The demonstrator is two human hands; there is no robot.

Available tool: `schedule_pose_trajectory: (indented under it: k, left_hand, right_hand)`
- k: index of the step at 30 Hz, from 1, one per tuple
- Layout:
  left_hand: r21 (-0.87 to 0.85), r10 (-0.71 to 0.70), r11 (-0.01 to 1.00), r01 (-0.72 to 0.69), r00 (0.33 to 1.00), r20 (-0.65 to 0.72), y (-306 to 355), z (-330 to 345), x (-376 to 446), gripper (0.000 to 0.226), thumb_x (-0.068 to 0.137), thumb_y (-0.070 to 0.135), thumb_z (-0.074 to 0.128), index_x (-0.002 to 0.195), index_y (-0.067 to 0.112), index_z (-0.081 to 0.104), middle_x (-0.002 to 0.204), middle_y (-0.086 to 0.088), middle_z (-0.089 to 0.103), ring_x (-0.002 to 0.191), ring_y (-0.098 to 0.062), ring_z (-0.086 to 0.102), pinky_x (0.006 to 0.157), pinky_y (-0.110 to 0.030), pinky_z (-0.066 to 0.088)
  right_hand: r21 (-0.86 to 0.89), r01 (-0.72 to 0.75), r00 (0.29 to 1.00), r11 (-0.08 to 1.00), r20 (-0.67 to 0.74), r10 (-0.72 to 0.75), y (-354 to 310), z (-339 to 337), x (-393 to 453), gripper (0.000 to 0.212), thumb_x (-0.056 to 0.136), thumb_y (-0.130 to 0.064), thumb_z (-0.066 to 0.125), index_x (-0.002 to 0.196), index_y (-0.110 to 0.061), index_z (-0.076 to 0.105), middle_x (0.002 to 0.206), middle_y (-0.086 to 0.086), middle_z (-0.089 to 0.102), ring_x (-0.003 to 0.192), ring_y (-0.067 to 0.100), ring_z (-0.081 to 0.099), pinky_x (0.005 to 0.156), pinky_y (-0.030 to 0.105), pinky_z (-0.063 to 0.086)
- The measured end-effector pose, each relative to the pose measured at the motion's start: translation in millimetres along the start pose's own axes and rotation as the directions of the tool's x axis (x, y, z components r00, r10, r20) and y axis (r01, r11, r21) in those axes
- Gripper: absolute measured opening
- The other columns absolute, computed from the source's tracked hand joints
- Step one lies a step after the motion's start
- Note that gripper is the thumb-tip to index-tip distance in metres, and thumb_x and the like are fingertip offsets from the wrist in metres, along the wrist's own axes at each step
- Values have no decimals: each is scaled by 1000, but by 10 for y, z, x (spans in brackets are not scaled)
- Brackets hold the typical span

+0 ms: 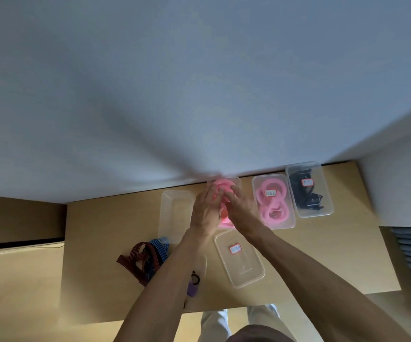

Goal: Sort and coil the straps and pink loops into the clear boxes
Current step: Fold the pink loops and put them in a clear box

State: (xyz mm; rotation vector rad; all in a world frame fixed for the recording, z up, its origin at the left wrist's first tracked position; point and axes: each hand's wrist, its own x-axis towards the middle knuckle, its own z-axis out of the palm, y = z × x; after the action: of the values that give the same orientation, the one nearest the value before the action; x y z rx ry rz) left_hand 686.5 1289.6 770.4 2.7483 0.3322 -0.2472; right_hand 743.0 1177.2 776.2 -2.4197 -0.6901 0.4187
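table (323, 255): hands blur over pink loops (225, 222) (grip unclear)

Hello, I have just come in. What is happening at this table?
A person is sorting straps and pink loops into clear boxes. Both hands, left hand and right hand, are together over a box by the wall, working pink loops into it; the picture is too blurred to show the grip. Another box already holds pink loops, and the far right box holds black straps. Brown and blue straps lie loose on the table.
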Motion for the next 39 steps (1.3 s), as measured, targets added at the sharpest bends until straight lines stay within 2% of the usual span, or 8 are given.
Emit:
schedule_pose_trajectory:
  k: [2, 6, 10, 16, 23, 30, 36, 39]
  left_hand:
    - [61, -3, 998, 1, 999, 36, -53, 17, 7, 58, 91, 22, 67, 145, 15, 47, 157, -7, 38, 149, -24, 29, 116, -39, 30]
    - [156, -5, 988, -4, 998, 60, -106, 64, -5, 48, 94, 33, 61, 141, 29, 51, 158, 1, 38, 142, -24, 36, 116, -46, 22]
    - [171, -80, 983, 71, 996, 46, -61, 169, 23, 48, 91, 35, 62, 137, 29, 54, 148, 4, 49, 131, -25, 45, 115, -48, 18]
    - [134, 32, 991, 1, 969, -243, -151, 308, -13, 34, 81, 30, 76, 112, 18, 71, 116, 1, 70, 99, -26, 65, 104, -50, 40]
    - [-15, 45, 999, -48, 987, -152, -290, 179, -21, 33, 87, 24, 68, 119, 15, 69, 124, -2, 67, 109, -27, 61, 104, -45, 41]
    - [36, 109, 993, -114, 988, 110, -360, 109, -83, 80, 78, 36, 73, 150, 21, 40, 155, -4, 38, 139, -25, 38, 115, -41, 28]
    - [169, 23, 985, -43, 993, 118, -280, 155, -124, 79, 88, 27, 70, 155, 27, 30, 164, -5, 22, 150, -27, 21, 119, -46, 15]
    - [161, 13, 987, -31, 994, 110, -236, 151, -127, 79, 88, 28, 70, 155, 27, 27, 164, -6, 20, 151, -26, 18, 120, -43, 12]
  right_hand:
    - [-86, 84, 996, 993, 11, -83, 81, 0, -62, 36, 70, 9, 72, 105, -2, 72, 108, 18, 69, 85, 37, 67, 64, 39, 54]
    - [-277, 137, 981, 951, 170, -92, 224, 17, -99, 40, 89, -16, 58, 128, -7, 62, 133, 7, 62, 127, 26, 55, 96, 43, 41]
    - [-312, 139, 969, 940, 240, -64, 193, 94, -42, 52, 90, -25, 43, 141, -13, 50, 147, -1, 48, 138, 20, 42, 97, 41, 34]
    - [-267, 201, 979, 943, 94, -182, 359, 77, -130, 53, 62, -9, 89, 112, -4, 71, 124, 11, 69, 116, 30, 65, 87, 49, 53]
    - [-297, 205, 930, 933, 355, -91, 386, 109, -112, 78, 84, -30, 70, 151, -7, 37, 162, 8, 29, 150, 26, 25, 113, 48, 29]
    - [-507, 125, 967, 853, 256, 10, 302, 228, -86, 70, 76, -5, 74, 142, -4, 50, 147, 10, 51, 141, 28, 42, 106, 51, 39]
    - [-498, 138, 973, 856, 231, -22, 274, 362, -146, 66, 88, -14, 64, 149, -3, 40, 160, 15, 31, 152, 33, 17, 118, 56, 18]
    - [-417, 127, 988, 900, 137, -76, 280, 302, -161, 55, 86, -19, 67, 137, -2, 54, 153, 20, 41, 145, 37, 34, 112, 59, 30]
